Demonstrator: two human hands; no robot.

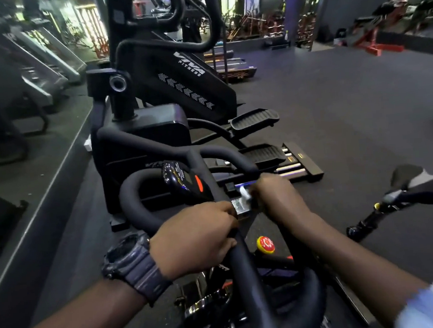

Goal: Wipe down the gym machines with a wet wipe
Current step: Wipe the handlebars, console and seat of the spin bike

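Your left hand (198,239) is wrapped around the black handlebar (135,196) of the exercise bike, its grip closed: the fingers curl over the top of the bar and the thumb tucks underneath it. A dark watch (135,266) sits on that wrist.

Your right hand (275,198) is just beside the left, further along the bars near the centre clamp (239,206), a small shiny metal block where the bars meet. Its grip is clamped on the wet wipe (245,193): the fingers are curled around it, and only a small white bunch pokes out on the side facing your left hand. The wipe is pressed against the clamp area, right next to the left hand's knuckles. How much of the wipe is inside the fist cannot be told.

Just beyond your hands, the bike's console (180,179) tilts up, black and glossy with an orange mark. Below the bars a red and yellow knob (266,244) stands on the frame. The saddle (419,186) is off to your right. A black Viva Fitness elliptical (178,84) stands ahead on the dark floor (347,101).
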